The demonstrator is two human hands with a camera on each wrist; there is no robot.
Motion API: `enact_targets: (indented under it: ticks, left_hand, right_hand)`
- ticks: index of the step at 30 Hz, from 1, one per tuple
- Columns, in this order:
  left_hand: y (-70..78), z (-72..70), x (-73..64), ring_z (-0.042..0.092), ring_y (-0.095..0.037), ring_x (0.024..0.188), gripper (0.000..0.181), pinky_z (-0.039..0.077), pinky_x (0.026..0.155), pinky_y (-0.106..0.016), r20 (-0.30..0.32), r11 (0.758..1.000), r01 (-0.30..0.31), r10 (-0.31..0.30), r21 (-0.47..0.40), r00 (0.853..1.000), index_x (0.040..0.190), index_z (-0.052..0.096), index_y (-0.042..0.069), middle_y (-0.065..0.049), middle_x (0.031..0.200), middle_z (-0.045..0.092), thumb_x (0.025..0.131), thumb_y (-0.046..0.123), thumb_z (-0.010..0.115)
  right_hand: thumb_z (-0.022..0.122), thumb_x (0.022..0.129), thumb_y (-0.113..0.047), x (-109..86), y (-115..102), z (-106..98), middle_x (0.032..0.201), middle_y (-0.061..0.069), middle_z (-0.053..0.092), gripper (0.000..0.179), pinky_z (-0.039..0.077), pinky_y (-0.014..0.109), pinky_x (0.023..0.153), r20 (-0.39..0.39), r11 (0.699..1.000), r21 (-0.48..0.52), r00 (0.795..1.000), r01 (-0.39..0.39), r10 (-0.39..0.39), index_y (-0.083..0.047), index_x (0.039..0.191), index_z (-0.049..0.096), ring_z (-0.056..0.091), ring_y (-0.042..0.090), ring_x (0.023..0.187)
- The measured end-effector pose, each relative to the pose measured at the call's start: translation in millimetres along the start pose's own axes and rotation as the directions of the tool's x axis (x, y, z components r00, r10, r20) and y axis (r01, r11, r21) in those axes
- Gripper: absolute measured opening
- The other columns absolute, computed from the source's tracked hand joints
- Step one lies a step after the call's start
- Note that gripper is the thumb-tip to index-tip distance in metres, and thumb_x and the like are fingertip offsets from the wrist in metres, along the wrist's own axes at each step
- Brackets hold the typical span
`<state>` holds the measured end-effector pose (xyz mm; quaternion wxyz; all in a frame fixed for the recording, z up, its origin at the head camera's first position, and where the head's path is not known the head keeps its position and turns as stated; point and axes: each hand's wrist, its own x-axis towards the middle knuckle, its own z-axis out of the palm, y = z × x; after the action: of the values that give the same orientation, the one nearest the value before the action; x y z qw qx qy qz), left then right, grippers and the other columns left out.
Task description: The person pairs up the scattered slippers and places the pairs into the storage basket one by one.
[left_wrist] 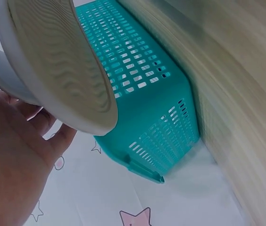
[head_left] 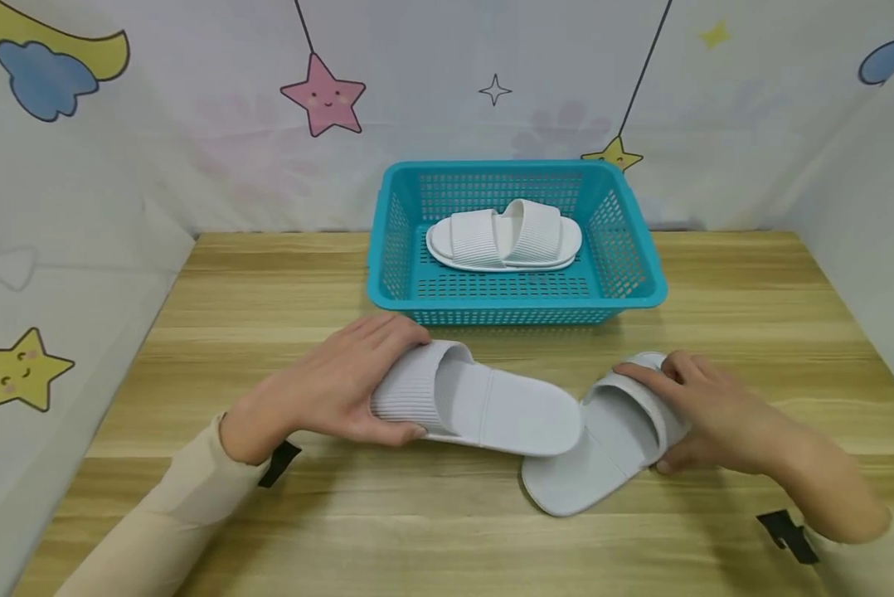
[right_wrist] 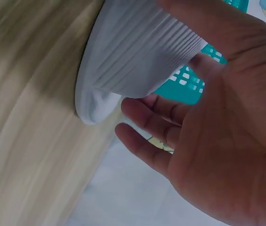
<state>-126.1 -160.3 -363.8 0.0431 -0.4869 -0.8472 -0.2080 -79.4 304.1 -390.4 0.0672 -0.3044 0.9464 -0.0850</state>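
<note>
Over the wooden table, my left hand grips a pale grey slide slipper at its ribbed strap and toe end. In the left wrist view its patterned sole shows, raised off the table. My right hand holds a matching slipper by the strap, thumb on one side and fingers on the other. This one lies at a slant, low to the wood in the right wrist view, its ribbed strap close up. The left slipper's heel overlaps the right one's heel in the head view.
Behind the hands stands a turquoise mesh basket against the back of the table. In it lie white slippers, their straps at opposite ends. A patterned white cloth hangs at the back and sides.
</note>
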Motion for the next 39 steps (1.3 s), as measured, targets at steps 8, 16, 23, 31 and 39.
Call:
enact_targets:
  ticks: [8, 16, 23, 31, 39]
  left_hand:
    - [0.0, -0.6, -1.0, 0.055, -0.017, 0.113, 0.082, 0.05, 0.095, -0.038, -0.019, 1.0, 0.014, -0.014, 0.007, 1.0, 0.137, 0.052, 0.008, -0.003, 0.126, 0.061, 0.08, 0.058, 0.082]
    - [-0.9, -1.5, -0.8, 0.056, -0.017, 0.111, 0.085, 0.052, 0.09, -0.037, -0.042, 1.0, 0.005, -0.005, 0.0, 0.999, 0.138, 0.052, 0.007, -0.004, 0.127, 0.061, 0.079, 0.06, 0.082]
    - [-2.0, -3.3, -0.9, 0.056, -0.018, 0.111, 0.085, 0.052, 0.09, -0.038, -0.054, 1.0, 0.001, -0.001, -0.003, 0.999, 0.139, 0.052, 0.006, -0.005, 0.128, 0.062, 0.08, 0.062, 0.08]
    - [-1.7, -6.1, -1.0, 0.056, -0.019, 0.114, 0.085, 0.053, 0.091, -0.039, -0.055, 1.0, 0.004, -0.004, -0.007, 0.999, 0.141, 0.052, 0.006, -0.006, 0.131, 0.062, 0.083, 0.063, 0.078]
    - [-2.4, -10.0, -2.5, 0.057, -0.019, 0.113, 0.084, 0.054, 0.089, -0.041, -0.065, 1.0, 0.023, -0.023, 0.002, 0.998, 0.143, 0.051, 0.008, -0.005, 0.133, 0.063, 0.083, 0.061, 0.079]
  right_hand:
    - [0.098, 0.063, -0.057, 1.0, -8, 4, 0.115, 0.004, 0.06, 0.116, 0.048, 0.053, 0.086, 0.027, 0.998, -0.002, 0.997, -0.067, 0.067, -0.023, 0.158, 0.041, 0.054, 0.027, 0.105]
    - [0.1, 0.061, -0.058, -1.8, -7, 8, 0.138, 0.014, 0.055, 0.115, 0.044, 0.071, 0.097, -0.027, 0.995, 0.017, 0.995, -0.096, 0.097, -0.028, 0.158, 0.046, 0.046, 0.043, 0.128]
    - [0.102, 0.058, -0.052, -1.5, 0, 11, 0.162, 0.012, 0.045, 0.116, 0.048, 0.072, 0.094, -0.128, 0.999, 0.017, 0.991, 0.046, -0.044, -0.024, 0.157, 0.049, 0.041, 0.044, 0.145]
    - [0.101, 0.064, -0.051, -4.1, 1, 6, 0.158, 0.008, 0.049, 0.112, 0.044, 0.065, 0.101, -0.114, 0.991, 0.119, 0.992, 0.061, -0.048, -0.019, 0.158, 0.048, 0.047, 0.038, 0.141]
    - [0.097, 0.064, -0.062, -10.5, -7, -8, 0.152, 0.002, 0.054, 0.111, 0.049, 0.057, 0.097, -0.111, 0.992, 0.117, 0.993, 0.049, -0.036, -0.019, 0.155, 0.052, 0.055, 0.03, 0.133]
